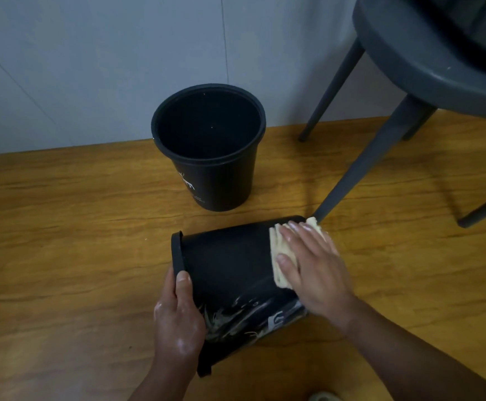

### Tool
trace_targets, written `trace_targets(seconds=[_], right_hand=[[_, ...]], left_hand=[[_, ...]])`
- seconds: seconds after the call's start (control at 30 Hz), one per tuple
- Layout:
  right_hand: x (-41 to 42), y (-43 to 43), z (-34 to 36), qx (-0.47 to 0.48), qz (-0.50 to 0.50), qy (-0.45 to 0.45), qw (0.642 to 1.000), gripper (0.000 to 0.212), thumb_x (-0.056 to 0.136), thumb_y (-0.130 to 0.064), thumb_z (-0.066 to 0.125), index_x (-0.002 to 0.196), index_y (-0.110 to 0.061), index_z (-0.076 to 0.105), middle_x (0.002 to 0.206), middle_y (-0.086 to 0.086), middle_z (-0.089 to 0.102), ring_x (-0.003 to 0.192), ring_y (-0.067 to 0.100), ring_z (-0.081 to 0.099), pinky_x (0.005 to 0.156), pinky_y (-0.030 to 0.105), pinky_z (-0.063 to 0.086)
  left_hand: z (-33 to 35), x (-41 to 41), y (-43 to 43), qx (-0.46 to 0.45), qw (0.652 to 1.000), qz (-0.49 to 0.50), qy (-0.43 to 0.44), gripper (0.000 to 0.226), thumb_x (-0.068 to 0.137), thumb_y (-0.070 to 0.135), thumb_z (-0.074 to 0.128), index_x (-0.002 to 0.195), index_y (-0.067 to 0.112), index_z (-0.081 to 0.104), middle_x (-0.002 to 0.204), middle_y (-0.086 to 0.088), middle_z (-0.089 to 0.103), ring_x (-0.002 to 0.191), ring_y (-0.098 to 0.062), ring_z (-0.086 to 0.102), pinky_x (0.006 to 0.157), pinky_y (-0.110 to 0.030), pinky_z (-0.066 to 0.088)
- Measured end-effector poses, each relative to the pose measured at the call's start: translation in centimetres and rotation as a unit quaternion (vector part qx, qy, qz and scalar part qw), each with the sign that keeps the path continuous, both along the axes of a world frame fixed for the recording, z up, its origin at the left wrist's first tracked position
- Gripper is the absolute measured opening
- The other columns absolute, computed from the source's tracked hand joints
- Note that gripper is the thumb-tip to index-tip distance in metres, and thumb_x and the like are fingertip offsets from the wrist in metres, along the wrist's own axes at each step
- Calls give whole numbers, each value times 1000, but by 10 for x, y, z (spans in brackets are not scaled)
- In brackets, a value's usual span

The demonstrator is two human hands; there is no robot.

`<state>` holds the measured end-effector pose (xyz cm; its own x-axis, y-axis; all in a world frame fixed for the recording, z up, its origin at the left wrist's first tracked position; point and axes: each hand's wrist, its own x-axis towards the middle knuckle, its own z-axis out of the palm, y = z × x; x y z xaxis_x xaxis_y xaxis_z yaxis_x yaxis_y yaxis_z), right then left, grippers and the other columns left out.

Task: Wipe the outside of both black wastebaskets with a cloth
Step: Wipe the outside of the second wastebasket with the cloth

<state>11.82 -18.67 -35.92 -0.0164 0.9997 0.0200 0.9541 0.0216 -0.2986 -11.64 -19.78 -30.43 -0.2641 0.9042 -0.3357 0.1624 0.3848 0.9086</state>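
Observation:
One black wastebasket (230, 267) lies on its side on the wooden floor, its rim to the left and its base to the right. My left hand (178, 316) grips that rim, thumb over the edge. My right hand (314, 267) presses a pale yellow cloth (282, 256) flat against the basket's wall near the base. White print shows low on the wall between my hands. The second black wastebasket (210, 146) stands upright farther back near the wall, with white print on its front.
A dark grey plastic chair (426, 59) stands at the upper right; one leg (360, 169) comes down just behind the lying basket's base. A grey wall (91, 68) runs along the back. A pale object (325, 397) peeks in at the bottom edge.

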Motion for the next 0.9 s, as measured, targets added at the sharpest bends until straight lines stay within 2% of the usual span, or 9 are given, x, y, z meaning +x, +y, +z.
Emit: trace_targets(seconds=[0.07, 0.13, 0.23, 0.33, 0.4, 0.53, 0.7, 0.8, 0.9], right_hand=[[6, -3, -7, 25, -34, 28, 999, 61, 106, -57, 19, 154, -26, 41, 159, -4, 41, 149, 14, 30, 122, 42, 23], [-2, -9, -12, 50, -60, 40, 996, 58, 107, -52, 23, 153, -23, 43, 158, -2, 43, 149, 16, 31, 121, 46, 27], [-19, -24, -12, 68, -77, 67, 992, 58, 107, -47, 23, 155, -20, 39, 160, 0, 39, 151, 18, 27, 123, 48, 22], [-47, -45, -11, 66, -54, 107, 991, 57, 106, -44, 28, 158, -20, 32, 164, -1, 31, 154, 19, 20, 124, 50, 19], [-62, -63, -15, 51, -10, 99, 994, 60, 105, -43, 35, 161, -22, 25, 167, -4, 23, 155, 18, 15, 125, 47, 14], [-38, -55, -13, 37, 16, 72, 997, 61, 106, -55, 24, 161, -29, 21, 168, -8, 19, 155, 12, 11, 126, 42, 10], [2, -20, -14, 38, -56, 59, 996, 60, 108, -51, 20, 157, -20, 34, 162, 0, 35, 152, 18, 25, 120, 51, 29], [-11, -20, -12, 49, -70, 25, 996, 60, 108, -47, 18, 156, -16, 37, 161, 4, 37, 152, 22, 27, 121, 53, 26], [-38, -24, -2, 40, -41, 40, 998, 61, 108, -48, 14, 157, -17, 35, 162, 4, 35, 152, 22, 25, 123, 53, 22]], left_hand=[[2, 2, -2, 5, 1000, 5, -4, 37, 106, 38, 34, 88, 47, 65, 87, 0, 72, 78, -13, 68, 63, -32, 55], [4, 4, -3, 4, 1000, 17, -12, 38, 106, 37, 35, 85, 49, 65, 86, 3, 73, 78, -10, 68, 65, -31, 54], [3, 5, -4, -3, 1000, 20, -19, 33, 107, 36, 35, 97, 43, 65, 88, 4, 73, 80, -9, 69, 65, -27, 52], [-2, 2, 1, -11, 999, 23, -21, 32, 107, 36, 36, 105, 34, 67, 94, 1, 73, 90, -17, 69, 72, -38, 55], [-5, -1, 5, -17, 1000, 12, -15, 32, 107, 36, 37, 105, 34, 68, 94, 1, 74, 92, -19, 70, 78, -42, 57], [-5, -7, 8, -17, 1000, -5, -15, 31, 106, 39, 36, 113, 39, 67, 96, 2, 74, 92, -15, 70, 81, -43, 58], [-5, -6, 10, -21, 999, -3, -33, 35, 105, 43, 36, 118, 31, 67, 96, 2, 75, 93, -17, 71, 83, -44, 58], [-8, -5, 10, -25, 999, 1, -45, 37, 105, 44, 36, 122, 29, 65, 102, 1, 74, 98, -18, 70, 89, -48, 57], [-9, -5, 13, -36, 998, 8, -56, 37, 105, 45, 37, 125, 28, 64, 108, 0, 73, 102, -21, 69, 91, -48, 56]])
